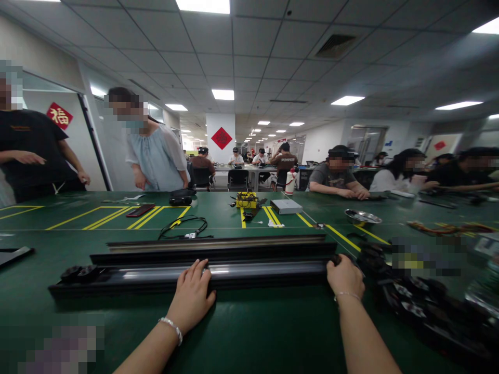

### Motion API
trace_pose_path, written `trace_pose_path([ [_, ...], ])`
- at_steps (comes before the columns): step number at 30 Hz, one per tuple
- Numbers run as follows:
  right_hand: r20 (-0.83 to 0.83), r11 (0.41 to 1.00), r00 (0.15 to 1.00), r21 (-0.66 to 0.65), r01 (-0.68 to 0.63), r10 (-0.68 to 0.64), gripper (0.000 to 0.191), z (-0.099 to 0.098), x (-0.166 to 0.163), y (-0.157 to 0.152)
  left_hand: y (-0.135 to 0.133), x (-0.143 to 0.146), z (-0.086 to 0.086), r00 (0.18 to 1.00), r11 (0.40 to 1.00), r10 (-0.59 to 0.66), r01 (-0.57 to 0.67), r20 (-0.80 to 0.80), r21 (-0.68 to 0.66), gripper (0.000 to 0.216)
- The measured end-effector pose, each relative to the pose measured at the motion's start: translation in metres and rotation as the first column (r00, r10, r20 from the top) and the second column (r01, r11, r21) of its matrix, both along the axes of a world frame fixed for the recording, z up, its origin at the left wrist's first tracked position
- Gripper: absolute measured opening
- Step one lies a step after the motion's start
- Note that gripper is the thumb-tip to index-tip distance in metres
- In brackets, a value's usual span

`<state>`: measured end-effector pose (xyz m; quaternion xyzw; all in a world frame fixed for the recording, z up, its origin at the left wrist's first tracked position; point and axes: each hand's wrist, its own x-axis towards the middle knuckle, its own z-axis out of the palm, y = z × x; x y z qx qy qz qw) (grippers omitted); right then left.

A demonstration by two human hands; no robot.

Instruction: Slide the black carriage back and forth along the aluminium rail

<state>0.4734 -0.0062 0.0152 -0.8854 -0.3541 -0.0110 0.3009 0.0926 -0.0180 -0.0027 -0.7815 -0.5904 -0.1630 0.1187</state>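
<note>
A long black channel [117, 287] lies crosswise on the green table before me, with a shiny dark tube [253, 269] along it. My left hand [195, 293] rests on the tube near its middle, fingers stretched out and lying over it. At the right end, my right hand [346, 278] pinches a small black round part [334, 259]; its exact kind is partly hidden by my fingers. Two black wheel-like parts [80, 273] sit at the channel's left end. Just behind lies another long black strip [218, 242], parallel to the first.
Several black round parts [413, 298] are heaped at the right. Farther back are a black cable [187, 228], a yellow box [246, 199], a grey box [286, 206], a metal bowl [362, 217] and a red phone [141, 210]. Two people stand across the table at left; others sit at right.
</note>
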Motion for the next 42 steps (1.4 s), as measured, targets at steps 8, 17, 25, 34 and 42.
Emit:
trace_pose_path([
  [8,0.028,0.999,1.0,0.037,0.007,-0.008,0.043,-0.002,0.002,-0.001,0.001,-0.001,-0.001,1.0,1.0,0.001,-0.001,0.007,-0.005,0.031],
  [17,0.084,0.999,0.996,0.031,0.036,-0.039,0.041,-0.006,0.007,0.001,0.0,0.0,0.0,1.0,1.0,-0.004,0.005,0.019,-0.003,0.03],
  [25,0.056,0.998,0.998,0.05,0.04,-0.042,0.04,-0.004,0.006,-0.001,0.0,-0.001,-0.001,1.0,1.0,-0.006,0.006,0.013,0.002,0.03],
  [34,0.069,0.998,0.996,0.042,0.052,-0.055,0.042,-0.007,0.015,0.001,-0.001,0.0,0.002,1.0,1.0,0.002,-0.002,0.019,-0.02,0.031],
  [42,0.07,0.993,0.996,0.104,0.049,-0.057,0.041,-0.014,0.021,0.004,-0.001,0.0,0.002,1.0,1.0,-0.011,0.011,0.019,-0.01,0.03],
])
